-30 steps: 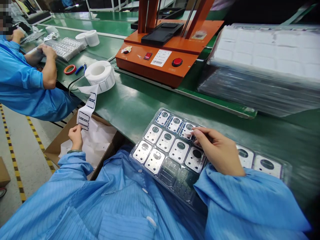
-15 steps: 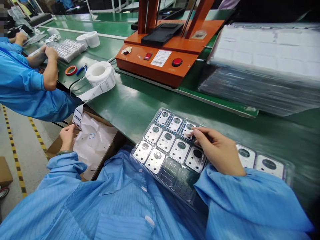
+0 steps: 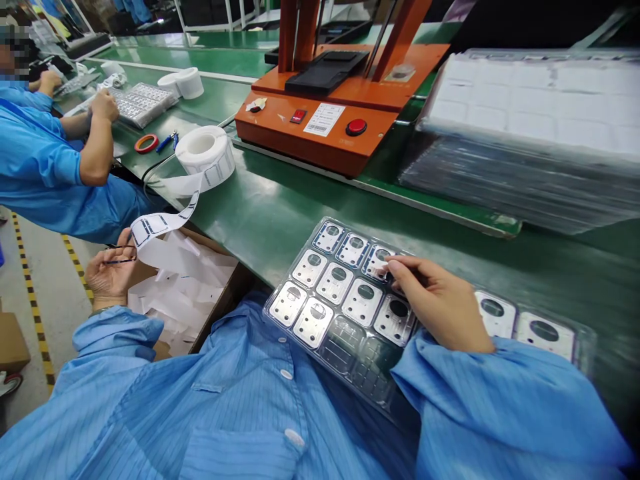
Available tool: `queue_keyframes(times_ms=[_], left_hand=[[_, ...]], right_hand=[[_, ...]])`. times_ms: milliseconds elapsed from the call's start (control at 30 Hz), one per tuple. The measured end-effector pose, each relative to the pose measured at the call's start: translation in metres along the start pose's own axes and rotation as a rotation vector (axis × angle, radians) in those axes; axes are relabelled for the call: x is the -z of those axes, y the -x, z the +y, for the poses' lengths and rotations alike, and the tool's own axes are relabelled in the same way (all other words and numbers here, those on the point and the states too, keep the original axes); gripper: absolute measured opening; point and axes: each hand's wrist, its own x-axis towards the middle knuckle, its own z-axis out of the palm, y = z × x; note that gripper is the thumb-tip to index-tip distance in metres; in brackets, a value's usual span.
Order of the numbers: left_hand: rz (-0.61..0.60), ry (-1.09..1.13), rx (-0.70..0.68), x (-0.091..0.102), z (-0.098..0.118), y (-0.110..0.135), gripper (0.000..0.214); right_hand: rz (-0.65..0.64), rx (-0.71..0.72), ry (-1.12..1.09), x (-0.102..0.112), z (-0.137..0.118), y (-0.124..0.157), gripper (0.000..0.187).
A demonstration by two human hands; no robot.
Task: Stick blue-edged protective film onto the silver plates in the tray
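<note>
Strip (image 3: 150, 228) curls off the roll (image 3: 205, 150), which sits by the table's (image 3: 270, 223) near edge, and its loose end hangs out past that edge, above the box (image 3: 230, 280) of crumpled paper (image 3: 175, 300). Half a second ago I had that end between thumb and finger, stretched down fairly straight; now it arches and bends back on itself beside my left hand (image 3: 111, 275). That hand has moved further from the table and opened out: palm up, fingers loosely curved and parted, with a thin dark frame (image 3: 120, 261) spanning them. I cannot tell whether the frame is wholly loose, nor whether the strip touches my fingertips. My right hand (image 3: 445, 300) is where it was, resting over the tray (image 3: 350, 373), which reaches past the table's near edge. Its thumb and forefinger are drawn together at the third plate (image 3: 376, 263) from the left in the tray's far row; they hide whatever may be pinched there. Three plates at the left end of that row wear dark blue borders. Behind the tray stands the orange press (image 3: 307, 147), and a co-worker's hands (image 3: 104, 110) are busy further left, beside another tray (image 3: 145, 103).
</note>
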Motion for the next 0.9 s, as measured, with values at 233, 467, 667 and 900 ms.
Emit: queue_keyframes(times_ms=[233, 467, 667, 900], left_hand=[[0.258, -0.044, -0.217, 0.002, 0.004, -0.024, 0.021], [-0.242, 0.191, -0.195, -0.041, 0.038, -0.003, 0.041], [-0.561, -0.101, 0.229, -0.139, -0.005, 0.02, 0.028], [-1.06, -0.252, 0.232, -0.276, -0.048, 0.053, 0.031]], right_hand=[[-0.008, -0.023, -0.016, 0.001, -0.001, 0.001, 0.036], [-0.005, -0.037, -0.022, 0.0, -0.005, 0.002, 0.034], [-0.009, 0.012, -0.026, 0.0, -0.001, 0.0, 0.038], [0.006, 0.075, -0.101, 0.001, -0.003, 0.004, 0.039]])
